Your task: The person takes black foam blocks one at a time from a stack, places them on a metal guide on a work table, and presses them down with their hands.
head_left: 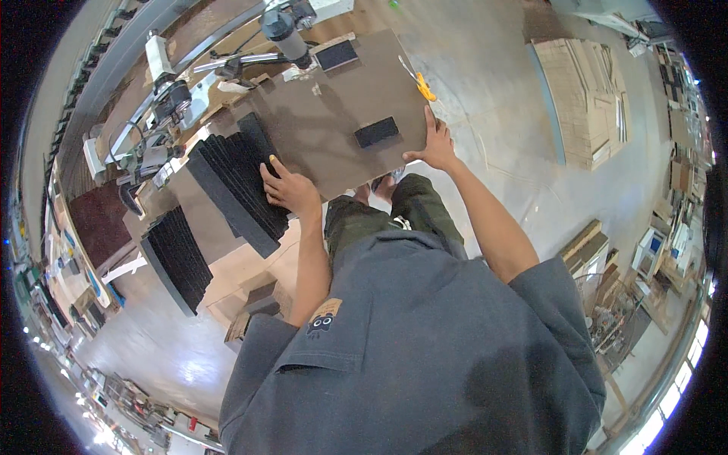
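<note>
My left hand (291, 189) rests with fingers apart against the right side of a fanned stack of long black strips (235, 182), on a brown board-topped table (318, 129). At the table's right edge lies my right hand (435, 144), thumb and fingers spread, with nothing visible in it. Just left of it is a short black rectangular piece (377, 132). Another black piece (336, 55) sits near the far edge. A yellow-handled tool (425, 87) with a thin metal end lies at the right edge, beyond my right hand.
Machine heads and metal arms (284, 34) stand along the table's far left. A second stack of black strips (178, 258) is at the left. Stacked flat cardboard (584, 98) stands on the floor at right. A cardboard box (262, 299) is below the table at left.
</note>
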Demonstrator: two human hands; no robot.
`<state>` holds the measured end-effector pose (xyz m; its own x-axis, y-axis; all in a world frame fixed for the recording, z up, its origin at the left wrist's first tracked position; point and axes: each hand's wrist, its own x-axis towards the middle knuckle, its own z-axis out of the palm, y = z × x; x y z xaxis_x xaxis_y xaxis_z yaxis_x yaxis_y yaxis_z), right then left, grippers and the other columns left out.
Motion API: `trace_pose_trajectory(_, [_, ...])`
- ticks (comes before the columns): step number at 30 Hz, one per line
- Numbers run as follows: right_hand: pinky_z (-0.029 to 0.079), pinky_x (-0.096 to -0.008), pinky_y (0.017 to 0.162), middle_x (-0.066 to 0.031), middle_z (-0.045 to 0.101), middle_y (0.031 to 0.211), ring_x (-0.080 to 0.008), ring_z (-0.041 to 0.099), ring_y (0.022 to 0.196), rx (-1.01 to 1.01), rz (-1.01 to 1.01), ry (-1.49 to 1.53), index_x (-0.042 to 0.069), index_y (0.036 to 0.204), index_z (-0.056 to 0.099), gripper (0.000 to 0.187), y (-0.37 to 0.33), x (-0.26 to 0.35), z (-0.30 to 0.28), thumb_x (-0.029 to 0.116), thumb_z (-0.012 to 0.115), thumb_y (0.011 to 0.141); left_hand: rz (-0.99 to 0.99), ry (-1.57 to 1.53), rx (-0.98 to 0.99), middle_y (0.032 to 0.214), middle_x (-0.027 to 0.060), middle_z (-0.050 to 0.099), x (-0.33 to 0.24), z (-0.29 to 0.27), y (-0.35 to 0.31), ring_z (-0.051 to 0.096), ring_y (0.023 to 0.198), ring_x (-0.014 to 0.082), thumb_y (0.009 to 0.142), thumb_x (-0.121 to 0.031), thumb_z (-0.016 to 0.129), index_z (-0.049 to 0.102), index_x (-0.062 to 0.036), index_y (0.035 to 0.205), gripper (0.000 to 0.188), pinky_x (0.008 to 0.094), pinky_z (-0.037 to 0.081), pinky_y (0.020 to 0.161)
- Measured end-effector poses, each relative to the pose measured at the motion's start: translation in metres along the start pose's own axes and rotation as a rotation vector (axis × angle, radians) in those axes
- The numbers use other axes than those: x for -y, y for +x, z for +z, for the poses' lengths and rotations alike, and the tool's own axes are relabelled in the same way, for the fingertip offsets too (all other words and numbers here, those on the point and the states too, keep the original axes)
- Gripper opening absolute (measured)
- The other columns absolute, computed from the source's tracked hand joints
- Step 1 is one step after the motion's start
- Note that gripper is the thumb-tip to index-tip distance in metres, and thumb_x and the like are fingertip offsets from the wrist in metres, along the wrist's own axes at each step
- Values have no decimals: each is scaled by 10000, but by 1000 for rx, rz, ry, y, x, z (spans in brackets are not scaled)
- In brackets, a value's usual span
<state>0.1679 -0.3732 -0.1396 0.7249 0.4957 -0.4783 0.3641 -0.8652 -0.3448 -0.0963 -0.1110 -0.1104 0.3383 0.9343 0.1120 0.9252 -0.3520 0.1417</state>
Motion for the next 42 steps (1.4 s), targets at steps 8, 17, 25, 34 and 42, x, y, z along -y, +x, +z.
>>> trace_pose_trajectory(8, [354, -745, 1214, -310, 299, 1719, -558, 345, 1576, 15, 23, 58, 390, 1805, -35, 1628, -4, 2, -6, 700, 1005, 591, 230, -267, 27, 1690, 168, 408, -21, -20, -14, 401, 1498, 429, 1009, -232, 707, 573, -98, 1560, 583, 612, 317, 1208])
trace_pose_trajectory(17, [367, -724, 1211, -308, 329, 1705, -540, 376, 1558, -39, 20, 47, 405, 1808, 2, 1615, -2, -3, 1, 697, 1004, 576, 380, -322, 40, 1592, 162, 529, -28, -21, -27, 478, 1452, 426, 980, -234, 744, 621, -80, 1506, 562, 577, 378, 1192])
trace_pose_trajectory(25, [373, -720, 1203, -331, 343, 1687, -559, 385, 1540, -44, 10, 50, 398, 1809, -11, 1611, -4, -2, 1, 701, 997, 589, 425, -415, 126, 1532, 159, 595, -14, -20, -50, 539, 1417, 398, 974, -204, 754, 661, -81, 1465, 514, 549, 391, 1197])
trace_pose_trajectory(34, [354, -707, 1228, -338, 308, 1722, -554, 373, 1556, -8, 27, 61, 368, 1809, -41, 1623, -6, 5, -9, 689, 998, 603, 507, -529, 245, 1466, 162, 650, -19, -11, -64, 574, 1368, 389, 979, -167, 758, 680, -73, 1437, 475, 517, 427, 1186])
trace_pose_trajectory(42, [323, -710, 1249, -352, 282, 1736, -570, 349, 1573, 42, 28, 67, 371, 1807, -56, 1609, -8, 7, -15, 691, 987, 623, 544, -552, 295, 1409, 193, 676, -27, -7, -63, 586, 1339, 410, 1028, -168, 717, 656, -32, 1448, 445, 532, 448, 1167])
